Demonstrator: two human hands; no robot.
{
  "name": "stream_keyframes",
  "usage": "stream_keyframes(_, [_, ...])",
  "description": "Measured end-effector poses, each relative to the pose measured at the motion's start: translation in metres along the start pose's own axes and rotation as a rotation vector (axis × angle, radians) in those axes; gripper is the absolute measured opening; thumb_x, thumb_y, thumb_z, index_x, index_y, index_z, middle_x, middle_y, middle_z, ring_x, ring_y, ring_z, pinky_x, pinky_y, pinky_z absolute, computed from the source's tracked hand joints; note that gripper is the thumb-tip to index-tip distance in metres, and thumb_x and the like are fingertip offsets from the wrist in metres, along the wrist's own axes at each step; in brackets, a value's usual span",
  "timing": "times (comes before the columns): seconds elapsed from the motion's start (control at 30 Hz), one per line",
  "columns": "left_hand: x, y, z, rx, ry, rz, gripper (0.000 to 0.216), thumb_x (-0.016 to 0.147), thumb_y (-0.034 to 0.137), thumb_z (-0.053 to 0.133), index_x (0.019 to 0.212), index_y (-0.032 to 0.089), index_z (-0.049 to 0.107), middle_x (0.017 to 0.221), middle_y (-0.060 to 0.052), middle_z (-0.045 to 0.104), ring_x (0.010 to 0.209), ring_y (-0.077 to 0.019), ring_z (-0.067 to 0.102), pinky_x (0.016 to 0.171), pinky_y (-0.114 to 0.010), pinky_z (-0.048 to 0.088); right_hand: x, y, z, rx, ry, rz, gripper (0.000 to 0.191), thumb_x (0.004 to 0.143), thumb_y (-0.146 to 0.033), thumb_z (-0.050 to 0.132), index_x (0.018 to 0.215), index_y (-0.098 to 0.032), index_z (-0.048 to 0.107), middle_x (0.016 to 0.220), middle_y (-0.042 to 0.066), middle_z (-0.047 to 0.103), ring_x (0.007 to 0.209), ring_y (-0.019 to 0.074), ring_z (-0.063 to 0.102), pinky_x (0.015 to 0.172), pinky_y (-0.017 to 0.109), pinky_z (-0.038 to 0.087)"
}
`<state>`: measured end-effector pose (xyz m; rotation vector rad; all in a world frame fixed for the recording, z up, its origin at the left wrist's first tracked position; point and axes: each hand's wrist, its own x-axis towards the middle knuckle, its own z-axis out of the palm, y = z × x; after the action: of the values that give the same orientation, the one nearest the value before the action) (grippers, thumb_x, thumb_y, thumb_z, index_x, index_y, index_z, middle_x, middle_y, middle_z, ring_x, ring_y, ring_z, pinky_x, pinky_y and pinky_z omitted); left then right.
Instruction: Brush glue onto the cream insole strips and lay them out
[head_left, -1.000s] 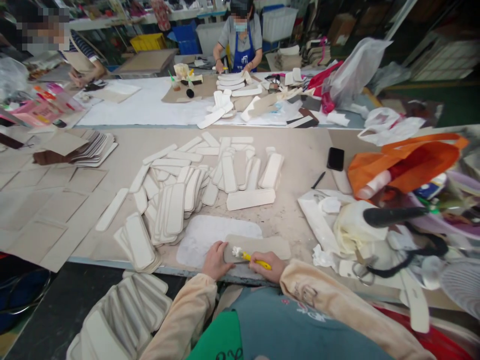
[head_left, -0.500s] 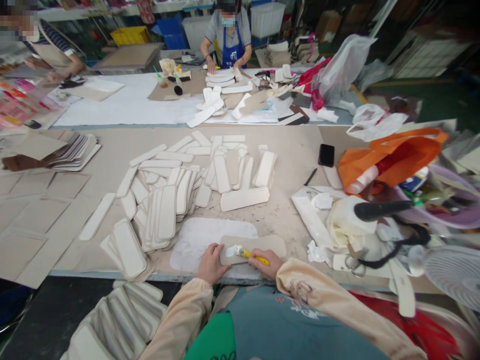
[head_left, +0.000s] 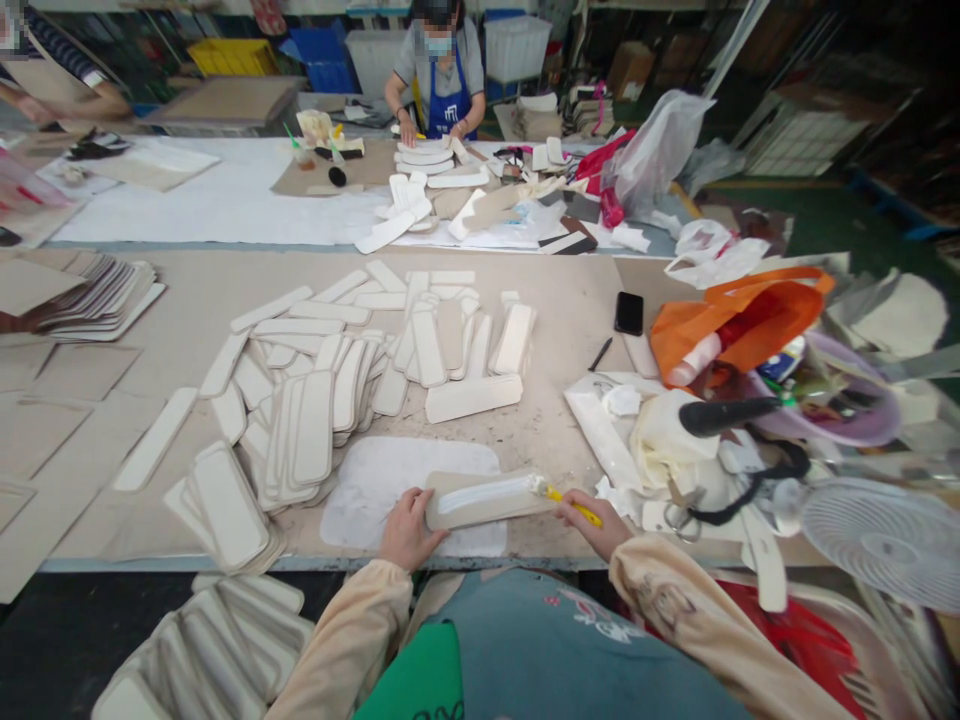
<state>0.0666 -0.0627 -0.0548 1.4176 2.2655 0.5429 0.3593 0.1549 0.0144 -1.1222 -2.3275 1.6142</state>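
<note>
A long beige panel (head_left: 465, 512) with rounded ends lies in front of me, partly on a white sheet (head_left: 364, 500). A wet white streak runs along it. My left hand (head_left: 407, 530) grips its left end, thumb at the near edge and fingers at the far side. My right hand (head_left: 600, 525) is closed round the yellow handle of a paintbrush (head_left: 562, 497). White paste coats the bristles, which touch the panel near its right end. Many similar pale panels (head_left: 311, 430) lie in loose piles beyond and left of my hands.
More panels (head_left: 202, 650) are stacked below the table edge at left. To the right are a paste-smeared container (head_left: 671, 440), a black phone (head_left: 628, 313), an orange bag (head_left: 739, 310), a purple basin (head_left: 862, 425) and a fan (head_left: 885, 545). A co-worker (head_left: 442, 80) works at the table opposite.
My right hand has drawn the brush rightward along the panel, and the white streak is now much longer. My left hand still grips the left end. The view has shifted slightly right.
</note>
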Motion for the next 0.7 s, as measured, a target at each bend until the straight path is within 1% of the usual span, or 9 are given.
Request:
stream_keyframes(0.07, [0.0, 0.0, 0.001, 0.004, 0.001, -0.004, 0.068, 0.064, 0.032, 0.074, 0.125, 0.02, 0.049, 0.122, -0.013, 0.048, 0.114, -0.0304, 0.051, 0.097, -0.045, 0.045, -0.001, -0.004, 0.001, -0.074, 0.003, -0.025, 0.034, 0.092, -0.047, 0.042, 0.079, -0.02, 0.059, 0.068, -0.001, 0.062, 0.064, 0.0145, 0.06, 0.065, 0.026, 0.045])
stream_keyframes(0.13, [0.001, 0.001, 0.001, 0.008, 0.0, -0.01, 0.07, 0.062, 0.033, 0.076, 0.125, 0.02, 0.049, 0.122, -0.012, 0.049, 0.113, -0.0301, 0.051, 0.097, -0.045, 0.045, 0.001, -0.013, 0.008, -0.095, -0.029, -0.066, 0.033, 0.092, -0.044, 0.042, 0.079, -0.02, 0.06, 0.068, -0.001, 0.061, 0.064, 0.014, 0.059, 0.064, 0.026, 0.044])
stream_keyframes(0.2, [0.001, 0.002, 0.0, 0.011, -0.003, -0.014, 0.072, 0.06, 0.035, 0.078, 0.125, 0.02, 0.049, 0.122, -0.012, 0.049, 0.113, -0.03, 0.051, 0.097, -0.044, 0.045, 0.006, -0.026, 0.021, -0.046, -0.101, -0.121, 0.032, 0.093, -0.043, 0.043, 0.081, -0.019, 0.061, 0.07, 0.0, 0.062, 0.065, 0.0134, 0.058, 0.065, 0.025, 0.043])
stream_keyframes(0.37, [0.002, 0.002, 0.0, 0.014, -0.014, -0.006, 0.075, 0.058, 0.04, 0.08, 0.124, 0.02, 0.05, 0.122, -0.013, 0.049, 0.114, -0.0304, 0.051, 0.096, -0.044, 0.045, 0.031, -0.054, 0.065, 0.063, -0.324, -0.229, 0.031, 0.092, -0.042, 0.046, 0.082, -0.019, 0.064, 0.073, 0.0, 0.064, 0.066, 0.0125, 0.058, 0.064, 0.023, 0.043])
stream_keyframes(0.47, [0.002, 0.001, 0.0, 0.01, -0.023, 0.009, 0.075, 0.059, 0.041, 0.079, 0.125, 0.02, 0.05, 0.122, -0.013, 0.05, 0.113, -0.0297, 0.052, 0.095, -0.044, 0.046, 0.046, -0.057, 0.088, 0.077, -0.4, -0.281, 0.03, 0.091, -0.042, 0.046, 0.081, -0.019, 0.063, 0.069, -0.001, 0.063, 0.063, 0.0123, 0.057, 0.063, 0.023, 0.043])
stream_keyframes(0.53, [0.002, 0.0, 0.0, 0.008, -0.026, 0.016, 0.075, 0.06, 0.041, 0.079, 0.125, 0.02, 0.049, 0.122, -0.014, 0.049, 0.113, -0.0299, 0.052, 0.095, -0.044, 0.046, 0.052, -0.055, 0.098, 0.061, -0.432, -0.303, 0.03, 0.09, -0.043, 0.047, 0.081, -0.019, 0.063, 0.067, -0.001, 0.062, 0.061, 0.012, 0.055, 0.061, 0.023, 0.043])
stream_keyframes(0.63, [0.002, 0.0, 0.0, 0.005, -0.027, 0.023, 0.074, 0.06, 0.041, 0.079, 0.125, 0.02, 0.049, 0.123, -0.014, 0.049, 0.114, -0.0297, 0.051, 0.096, -0.044, 0.045, 0.055, -0.05, 0.106, 0.042, -0.46, -0.278, 0.03, 0.09, -0.043, 0.047, 0.081, -0.019, 0.062, 0.064, -0.002, 0.061, 0.058, 0.0112, 0.053, 0.058, 0.022, 0.042])
stream_keyframes(0.7, [0.002, 0.0, 0.0, 0.005, -0.025, 0.025, 0.074, 0.061, 0.04, 0.079, 0.125, 0.019, 0.049, 0.123, -0.014, 0.049, 0.113, -0.0293, 0.051, 0.097, -0.044, 0.045, 0.054, -0.048, 0.105, 0.047, -0.463, -0.252, 0.031, 0.09, -0.044, 0.046, 0.081, -0.019, 0.062, 0.063, -0.002, 0.061, 0.057, 0.011, 0.053, 0.059, 0.022, 0.042])
